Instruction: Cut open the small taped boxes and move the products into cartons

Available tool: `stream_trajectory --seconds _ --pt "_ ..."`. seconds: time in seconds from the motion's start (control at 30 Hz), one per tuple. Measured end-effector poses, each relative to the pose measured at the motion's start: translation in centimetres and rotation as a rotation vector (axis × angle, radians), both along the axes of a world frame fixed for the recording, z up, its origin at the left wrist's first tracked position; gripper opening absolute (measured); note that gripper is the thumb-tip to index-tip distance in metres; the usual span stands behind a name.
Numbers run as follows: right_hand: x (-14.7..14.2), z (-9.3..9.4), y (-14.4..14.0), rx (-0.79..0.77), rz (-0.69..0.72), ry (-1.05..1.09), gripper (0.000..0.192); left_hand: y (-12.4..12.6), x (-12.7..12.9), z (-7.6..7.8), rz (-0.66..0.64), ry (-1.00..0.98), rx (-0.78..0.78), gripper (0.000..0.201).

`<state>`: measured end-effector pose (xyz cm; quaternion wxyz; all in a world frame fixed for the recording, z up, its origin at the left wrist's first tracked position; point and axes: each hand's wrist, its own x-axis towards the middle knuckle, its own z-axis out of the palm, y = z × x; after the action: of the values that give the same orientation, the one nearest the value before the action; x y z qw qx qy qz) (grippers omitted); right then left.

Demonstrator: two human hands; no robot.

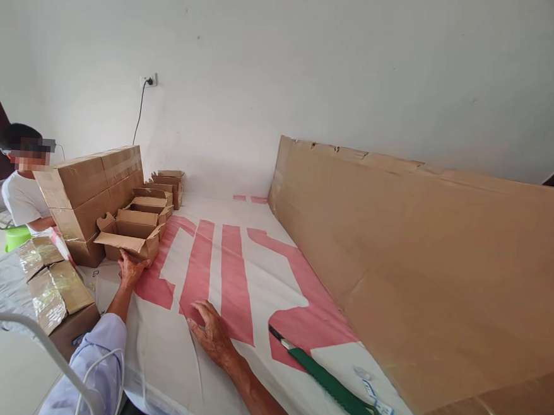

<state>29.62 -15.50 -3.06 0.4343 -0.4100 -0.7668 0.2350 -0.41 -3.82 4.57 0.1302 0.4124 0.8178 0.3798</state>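
Observation:
An open cardboard box [134,248] stands at the near end of a row of open boxes, its front flap folded outward. My left hand [131,269] is closed on the lower front of this box, just under the flap; part of its fingertips is hidden. My right hand [212,333] holds nothing. It is low over the red-and-white cloth [269,251], palm down, with its fingers apart. To its right lies a green-handled knife [329,380], its dark tip pointing toward the upper left.
Closed cardboard boxes [86,188] are stacked left of the row. Two taped boxes [65,287] lie nearer me. A large cardboard sheet [420,262] stands along the right. Small blue-and-white packaging [380,401] lies beside the knife. Another person [24,196] is at far left.

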Motion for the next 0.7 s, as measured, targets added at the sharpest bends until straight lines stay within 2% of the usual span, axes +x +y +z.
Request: stream_trajectory --seconds 0.17,0.5,0.7 --pt "0.0 0.1 0.0 -0.004 -0.003 -0.008 0.029 0.2 0.2 0.5 -0.004 -0.013 0.01 0.128" --pt "0.1 0.5 -0.2 -0.017 -0.013 -0.022 0.031 1.7 0.3 0.8 0.0 -0.042 0.026 0.108" --pt "0.3 0.2 -0.3 -0.03 0.009 0.003 0.032 0.4 0.5 0.7 -0.028 -0.006 0.05 0.106"
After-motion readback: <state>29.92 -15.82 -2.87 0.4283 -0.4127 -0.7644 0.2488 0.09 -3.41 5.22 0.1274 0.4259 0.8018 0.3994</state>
